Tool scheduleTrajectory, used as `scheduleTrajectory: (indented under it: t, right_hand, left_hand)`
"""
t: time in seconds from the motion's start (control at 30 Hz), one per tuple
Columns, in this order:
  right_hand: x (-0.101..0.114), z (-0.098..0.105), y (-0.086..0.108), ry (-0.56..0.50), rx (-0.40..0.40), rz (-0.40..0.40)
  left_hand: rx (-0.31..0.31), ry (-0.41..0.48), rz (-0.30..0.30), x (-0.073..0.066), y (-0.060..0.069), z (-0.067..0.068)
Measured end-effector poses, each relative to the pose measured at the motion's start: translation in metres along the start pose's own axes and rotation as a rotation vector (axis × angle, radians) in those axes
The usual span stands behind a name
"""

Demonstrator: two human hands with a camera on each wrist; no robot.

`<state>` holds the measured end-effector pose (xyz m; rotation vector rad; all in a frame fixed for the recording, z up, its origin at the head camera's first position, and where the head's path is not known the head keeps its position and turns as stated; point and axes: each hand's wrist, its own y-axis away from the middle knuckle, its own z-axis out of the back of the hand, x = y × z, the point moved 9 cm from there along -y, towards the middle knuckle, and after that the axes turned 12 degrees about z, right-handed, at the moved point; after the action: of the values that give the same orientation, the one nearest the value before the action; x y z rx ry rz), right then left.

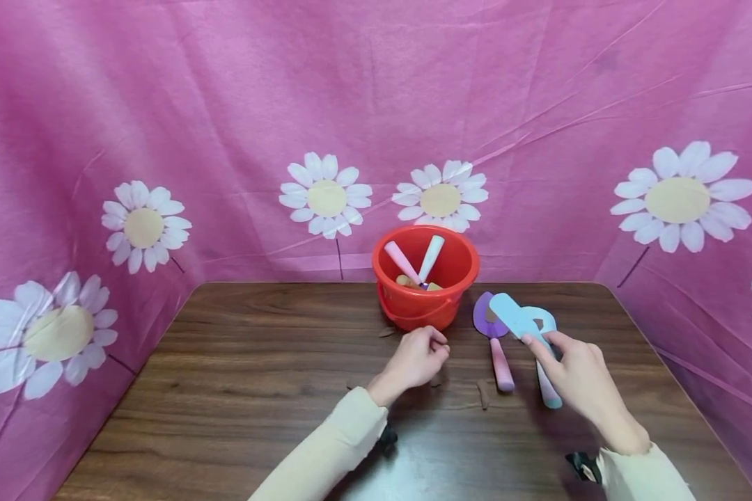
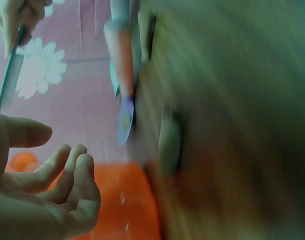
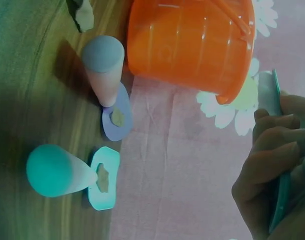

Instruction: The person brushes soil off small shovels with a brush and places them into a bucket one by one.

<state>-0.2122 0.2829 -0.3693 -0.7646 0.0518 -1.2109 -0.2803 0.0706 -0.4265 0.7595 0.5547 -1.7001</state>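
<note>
My right hand (image 1: pixel 579 376) holds a thin, flat light-blue strip (image 1: pixel 507 313) between thumb and fingers, raised above the table; its exact kind I cannot tell. Under it lies a light-blue toy spatula (image 3: pixel 105 175) with a small brown piece on its blade. Beside that is a purple toy shovel (image 1: pixel 489 316) with a pink handle, also bearing a brown piece. My left hand (image 1: pixel 416 356) hovers in front of the red bucket (image 1: pixel 423 306), fingers loosely bent, thumb apart, nothing between them in the left wrist view.
Two handles, one pink (image 1: pixel 401 261) and one pale blue (image 1: pixel 432 257), stick up from the bucket, with some tan things below them. Brown scraps (image 1: pixel 482 394) lie on the dark wooden table (image 1: pixel 238 390). A pink daisy-print cloth (image 1: pixel 238 139) hangs behind and at both sides.
</note>
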Motion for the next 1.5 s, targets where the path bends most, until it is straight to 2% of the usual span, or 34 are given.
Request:
scheduleTrajectory:
  t: [0.13, 0.2, 0.43, 0.63, 0.73, 0.93, 1.2, 1.33, 1.5]
  right_hand:
    - [-0.007, -0.001, 0.002, -0.005, -0.008, -0.059]
    - [-0.01, -0.001, 0.003, -0.008, -0.007, -0.076]
    - [-0.012, -0.004, 0.006, -0.008, 0.012, -0.095]
    - [-0.01, -0.004, 0.007, -0.006, -0.003, -0.073]
    - [-0.01, -0.004, 0.007, -0.006, -0.004, -0.079]
    - [-0.01, -0.004, 0.007, 0.001, -0.003, -0.084]
    - [-0.011, -0.004, 0.008, 0.0, 0.005, -0.096]
    - [-0.013, -0.003, 0.01, -0.004, 0.008, -0.107]
    - [-0.015, -0.001, 0.011, -0.01, 0.002, -0.122]
  left_hand:
    - [0.106, 0.017, 0.076, -0.003, 0.0, -0.031]
    - [0.135, -0.004, 0.099, -0.006, -0.001, -0.044]
    - [0.128, -0.137, 0.109, -0.019, -0.002, -0.074]
    - [0.161, -0.209, 0.169, -0.026, -0.002, -0.093]
    - [0.161, -0.233, 0.182, -0.029, -0.002, -0.098]
    - [0.171, -0.223, 0.237, -0.032, -0.003, -0.106]
    - [0.187, -0.208, 0.289, -0.028, -0.007, -0.111]
    - [0.195, -0.147, 0.347, -0.021, -0.009, -0.108]
    - [0.182, 0.013, 0.346, -0.018, -0.014, -0.102]
